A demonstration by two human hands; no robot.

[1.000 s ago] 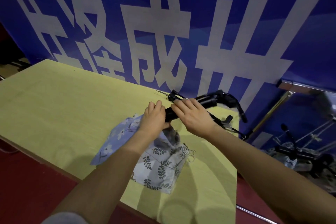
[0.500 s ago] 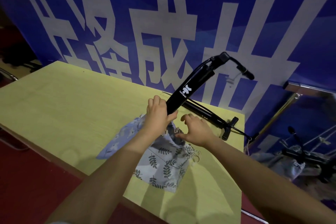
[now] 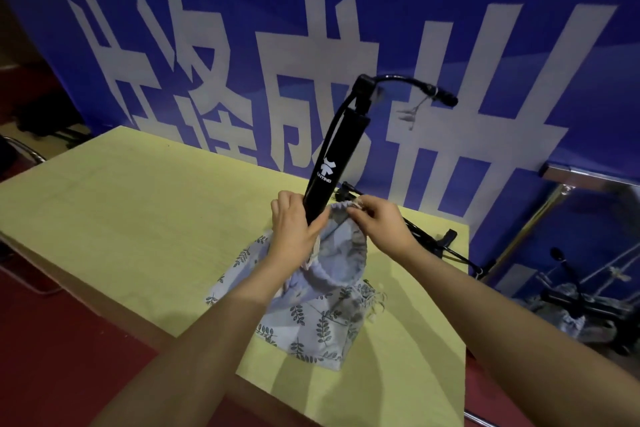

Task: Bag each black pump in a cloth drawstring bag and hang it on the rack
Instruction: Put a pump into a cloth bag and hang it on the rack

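Head view: a yellow tabletop (image 3: 145, 218) stands before a blue banner (image 3: 346, 10) with large white characters.
Black pump (image 3: 337, 149): nearly upright, tilted slightly right, lower end down in the mouth of the bag, hose curving off its top to the right.
Left hand (image 3: 294, 229): fingers wrapped round the pump's lower barrel, just above the bag mouth.
Right hand (image 3: 379, 218): pinches the gathered rim of the bag on its far side, holding it up and open.
Cloth drawstring bag (image 3: 322, 319): pale blue with a leaf print, lying near the tabletop's right edge, towards the near side.
Second pump (image 3: 433, 243): lies flat by the far right corner.
Rack (image 3: 568, 274): beyond the right edge, details too dim to tell.
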